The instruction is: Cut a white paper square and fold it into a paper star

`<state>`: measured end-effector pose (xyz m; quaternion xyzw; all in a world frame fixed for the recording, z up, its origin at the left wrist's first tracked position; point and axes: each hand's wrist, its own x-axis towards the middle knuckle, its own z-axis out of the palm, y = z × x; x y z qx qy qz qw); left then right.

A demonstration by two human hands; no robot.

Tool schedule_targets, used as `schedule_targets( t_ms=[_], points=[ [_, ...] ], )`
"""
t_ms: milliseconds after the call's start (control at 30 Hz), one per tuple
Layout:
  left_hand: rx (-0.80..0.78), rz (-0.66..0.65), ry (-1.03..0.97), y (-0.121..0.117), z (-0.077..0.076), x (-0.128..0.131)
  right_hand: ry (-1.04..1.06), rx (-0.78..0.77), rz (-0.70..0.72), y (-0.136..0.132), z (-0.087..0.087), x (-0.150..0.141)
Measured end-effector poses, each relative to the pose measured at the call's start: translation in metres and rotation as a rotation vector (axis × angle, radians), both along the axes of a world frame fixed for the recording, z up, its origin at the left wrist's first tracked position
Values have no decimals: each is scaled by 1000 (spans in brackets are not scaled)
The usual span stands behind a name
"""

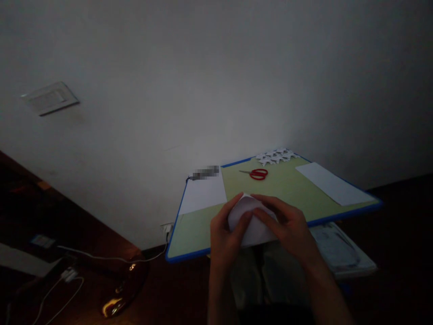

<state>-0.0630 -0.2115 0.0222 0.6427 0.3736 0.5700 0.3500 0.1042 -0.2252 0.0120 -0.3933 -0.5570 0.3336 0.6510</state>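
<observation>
Between both hands, above the near edge of a light green table [277,189], is a piece of white paper [257,230] with a pointed top corner. My left hand [228,230] grips its left side, thumb on the face toward me and fingers behind. My right hand [287,221] holds the upper right side, its thumb lying close to the left thumb. Beyond the hands lie scissors [258,174] with red handles, blades toward the left. Several folded white paper pieces [277,156] sit in rows at the table's far edge.
A white sheet [203,194] lies on the left of the table, with a blurred-out item on its far end. More white paper [333,185] lies on the right. The table has a blue rim [189,256]. A white cable [111,258] runs to a wall socket at left.
</observation>
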Motion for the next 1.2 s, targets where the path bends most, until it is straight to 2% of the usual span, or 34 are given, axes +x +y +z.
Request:
schedule_targets(
  t_ms=[167, 367, 467, 567, 667, 800, 1033, 1200],
  points=[
    [30, 21, -47, 0, -2, 2, 59, 11, -28, 0, 2, -2],
    [84, -57, 3, -4, 4, -5, 74, 8, -17, -1, 1, -2],
    [121, -21, 4, -5, 8, -5, 51, 22, -6, -2, 1, -1],
    [68, 36, -46, -5, 8, 0, 24, 32, 22, -2, 0, -1],
    [20, 34, -117, -4, 6, 3, -1, 52, 28, -2, 0, 0],
    [29, 37, -167, -3, 5, 4, -77, 97, 43, -3, -1, 1],
    [34, 30, -124, -5, 7, 4, -217, 144, 6, -3, -7, 5],
    [81, 26, -66, -4, 4, 3, -168, 197, 36, -2, -2, 4]
  ],
)
